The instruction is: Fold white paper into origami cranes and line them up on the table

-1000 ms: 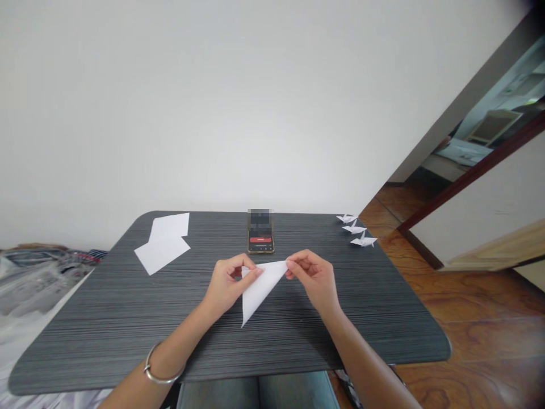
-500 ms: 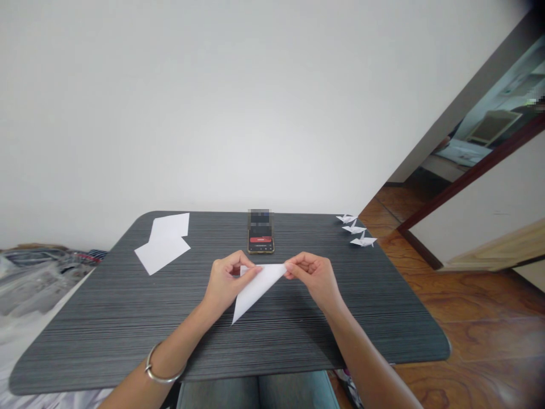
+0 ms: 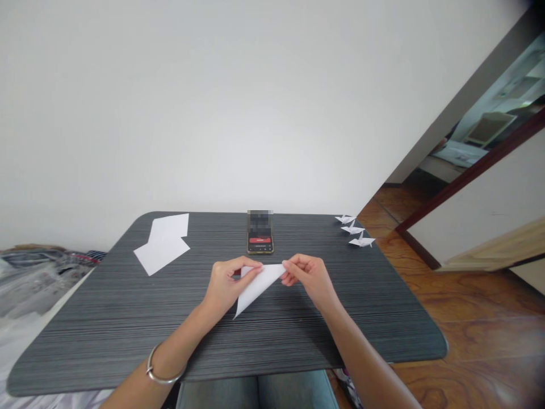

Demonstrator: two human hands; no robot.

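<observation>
A white sheet folded into a triangle (image 3: 255,287) is held just above the dark striped table (image 3: 128,318), its long point hanging down toward me. My left hand (image 3: 225,284) pinches its left corner between thumb and fingers. My right hand (image 3: 304,275) pinches the right corner. Both hands sit close together at the table's middle. A silver bangle (image 3: 164,369) circles my left wrist.
A phone (image 3: 260,238) with a red bar on its screen lies just behind the hands. Two flat white sheets (image 3: 164,244) lie at the back left. Three small folded paper cranes (image 3: 355,230) stand at the back right corner. Wooden floor and a doorway are to the right.
The two hands have drawn slightly closer together and the triangle's lower point has swung a little to the left and up. Both pinches stay on the paper.
</observation>
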